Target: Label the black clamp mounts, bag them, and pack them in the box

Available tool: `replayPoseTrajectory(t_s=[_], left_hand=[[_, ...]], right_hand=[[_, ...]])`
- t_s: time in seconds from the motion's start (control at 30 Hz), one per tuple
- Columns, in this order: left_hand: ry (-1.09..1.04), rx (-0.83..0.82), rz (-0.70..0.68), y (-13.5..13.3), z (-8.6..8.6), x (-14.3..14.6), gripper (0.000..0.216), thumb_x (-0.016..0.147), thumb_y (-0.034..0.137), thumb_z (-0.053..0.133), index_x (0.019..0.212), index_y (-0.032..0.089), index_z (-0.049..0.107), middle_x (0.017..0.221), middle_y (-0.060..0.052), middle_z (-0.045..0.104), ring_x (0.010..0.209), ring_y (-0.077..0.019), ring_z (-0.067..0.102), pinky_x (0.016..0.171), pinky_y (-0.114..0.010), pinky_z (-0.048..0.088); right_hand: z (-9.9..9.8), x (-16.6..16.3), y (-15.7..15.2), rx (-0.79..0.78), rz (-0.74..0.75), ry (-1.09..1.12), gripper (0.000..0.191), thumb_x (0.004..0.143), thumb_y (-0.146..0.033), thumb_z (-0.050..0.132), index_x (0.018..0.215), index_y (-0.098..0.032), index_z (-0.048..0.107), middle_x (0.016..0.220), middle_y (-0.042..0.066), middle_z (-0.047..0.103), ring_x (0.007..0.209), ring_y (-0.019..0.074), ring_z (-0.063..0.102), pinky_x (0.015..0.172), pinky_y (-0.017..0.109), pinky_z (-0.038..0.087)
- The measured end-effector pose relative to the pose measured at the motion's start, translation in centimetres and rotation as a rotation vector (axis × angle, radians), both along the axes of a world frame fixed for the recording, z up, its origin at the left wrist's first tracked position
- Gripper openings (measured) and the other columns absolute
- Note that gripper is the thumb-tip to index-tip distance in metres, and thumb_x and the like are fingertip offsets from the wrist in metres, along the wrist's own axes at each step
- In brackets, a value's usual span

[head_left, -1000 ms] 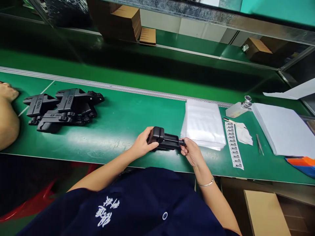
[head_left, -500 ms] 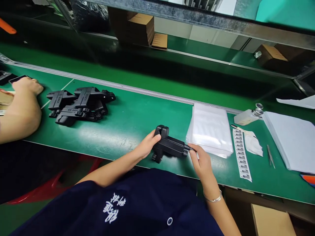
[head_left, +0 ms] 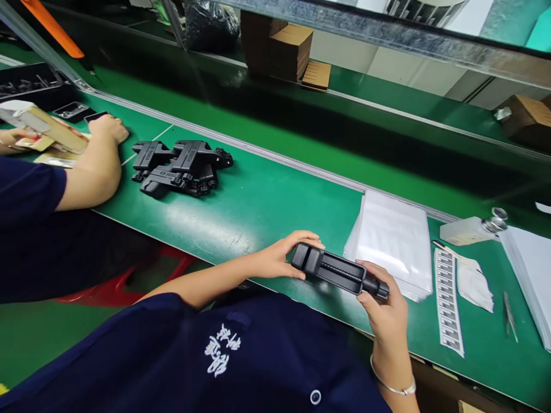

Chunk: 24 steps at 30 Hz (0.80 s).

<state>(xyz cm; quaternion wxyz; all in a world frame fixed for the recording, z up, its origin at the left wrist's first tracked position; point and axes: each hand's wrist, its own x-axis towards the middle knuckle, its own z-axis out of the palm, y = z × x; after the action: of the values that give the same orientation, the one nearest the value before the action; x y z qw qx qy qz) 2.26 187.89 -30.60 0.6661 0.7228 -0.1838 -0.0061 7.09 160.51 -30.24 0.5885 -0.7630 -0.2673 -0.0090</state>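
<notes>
A black plastic clamp, with a threaded rod lying in its long slot, is held between my two hands just above the front of the green bench. My left hand closes on its jaw end, thumb below and fingers above. At the other end, my right hand grips around the round knob, thumb on the near side and fingers on the far side. The clamp's underside is hidden. Left of my hands, several similar black clamps with pale lettering lie in a pile.
Beside my right hand lies a stack of clear plastic bags. Farther right are a label strip, a white cloth, tweezers and a pump bottle. A co-worker's arm rests at left. A metal shelf overhangs the bench.
The clamp has been rolled over so its slotted face with the rod shows upward. My right hand has shifted from the thin end to around the knob. The head view has turned left.
</notes>
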Motion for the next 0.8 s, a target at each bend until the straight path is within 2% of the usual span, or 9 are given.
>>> replayPoseTrajectory(t_s=[0.1, 0.17, 0.27, 0.4, 0.43, 0.5, 0.63, 0.8], left_hand=[[0.009, 0.000, -0.007, 0.7, -0.4, -0.2, 0.076, 0.075, 0.036, 0.079, 0.139, 0.022, 0.039, 0.134, -0.017, 0.059, 0.134, -0.0297, 0.049, 0.113, -0.048, 0.033], [-0.003, 0.019, 0.020, 0.9, -0.3, -0.6, 0.076, 0.076, 0.035, 0.079, 0.139, 0.022, 0.039, 0.135, -0.017, 0.059, 0.133, -0.0293, 0.050, 0.113, -0.048, 0.034], [-0.057, 0.118, 0.072, 0.5, 1.0, -1.1, 0.073, 0.078, 0.034, 0.076, 0.139, 0.021, 0.038, 0.135, -0.016, 0.059, 0.130, -0.0283, 0.053, 0.113, -0.048, 0.034], [-0.088, 0.361, 0.081, -0.4, 3.2, -1.4, 0.058, 0.082, 0.029, 0.067, 0.135, 0.021, 0.045, 0.140, -0.014, 0.056, 0.130, -0.0269, 0.053, 0.121, -0.054, 0.018], [-0.088, 0.392, 0.075, -0.6, 3.6, -1.4, 0.055, 0.083, 0.028, 0.065, 0.133, 0.021, 0.046, 0.142, -0.013, 0.055, 0.130, -0.0266, 0.052, 0.121, -0.054, 0.016], [-0.073, 0.370, 0.076, -0.8, 3.7, -1.3, 0.056, 0.082, 0.028, 0.067, 0.133, 0.021, 0.046, 0.140, -0.013, 0.056, 0.131, -0.0267, 0.052, 0.120, -0.053, 0.020], [-0.002, 0.144, 0.083, -1.2, 3.4, -0.9, 0.072, 0.077, 0.029, 0.076, 0.138, 0.021, 0.039, 0.132, -0.013, 0.061, 0.128, -0.0269, 0.055, 0.111, -0.045, 0.039], [-0.029, 0.054, 0.020, -1.4, 3.0, -0.3, 0.077, 0.074, 0.035, 0.080, 0.139, 0.023, 0.041, 0.131, -0.015, 0.062, 0.128, -0.0301, 0.055, 0.111, -0.046, 0.036]], right_hand=[[1.5, -0.3, 0.3, -0.086, 0.035, -0.084, 0.041, 0.082, -0.040, 0.076, 0.120, -0.029, 0.065, 0.118, 0.007, 0.069, 0.112, 0.0270, 0.063, 0.097, 0.043, 0.052], [1.7, -0.2, 0.4, -0.109, 0.052, -0.077, 0.042, 0.081, -0.037, 0.076, 0.121, -0.030, 0.064, 0.121, 0.007, 0.068, 0.115, 0.0270, 0.063, 0.099, 0.044, 0.051], [0.5, 0.7, 0.2, -0.048, 0.084, 0.032, 0.044, 0.081, -0.041, 0.076, 0.121, -0.029, 0.064, 0.122, 0.008, 0.068, 0.116, 0.0275, 0.063, 0.100, 0.045, 0.051], [-2.4, 2.0, -0.2, 0.117, 0.147, 0.229, 0.048, 0.077, -0.052, 0.077, 0.116, -0.027, 0.066, 0.122, 0.011, 0.069, 0.116, 0.0299, 0.063, 0.100, 0.048, 0.051], [-2.9, 2.0, -0.3, 0.147, 0.150, 0.263, 0.048, 0.076, -0.053, 0.077, 0.115, -0.027, 0.067, 0.122, 0.011, 0.069, 0.117, 0.0300, 0.063, 0.100, 0.049, 0.050], [-3.0, 1.8, -0.4, 0.170, 0.143, 0.306, 0.052, 0.075, -0.055, 0.077, 0.117, -0.026, 0.065, 0.124, 0.012, 0.068, 0.116, 0.0299, 0.063, 0.098, 0.049, 0.052], [-0.9, 0.5, -0.5, 0.130, 0.055, 0.244, 0.065, 0.069, -0.051, 0.084, 0.124, -0.026, 0.059, 0.122, 0.012, 0.067, 0.113, 0.0290, 0.064, 0.090, 0.044, 0.056], [2.4, -0.7, -1.2, 0.036, -0.043, 0.012, 0.049, 0.072, -0.035, 0.084, 0.115, -0.025, 0.062, 0.114, 0.010, 0.070, 0.109, 0.0302, 0.066, 0.095, 0.049, 0.053]])
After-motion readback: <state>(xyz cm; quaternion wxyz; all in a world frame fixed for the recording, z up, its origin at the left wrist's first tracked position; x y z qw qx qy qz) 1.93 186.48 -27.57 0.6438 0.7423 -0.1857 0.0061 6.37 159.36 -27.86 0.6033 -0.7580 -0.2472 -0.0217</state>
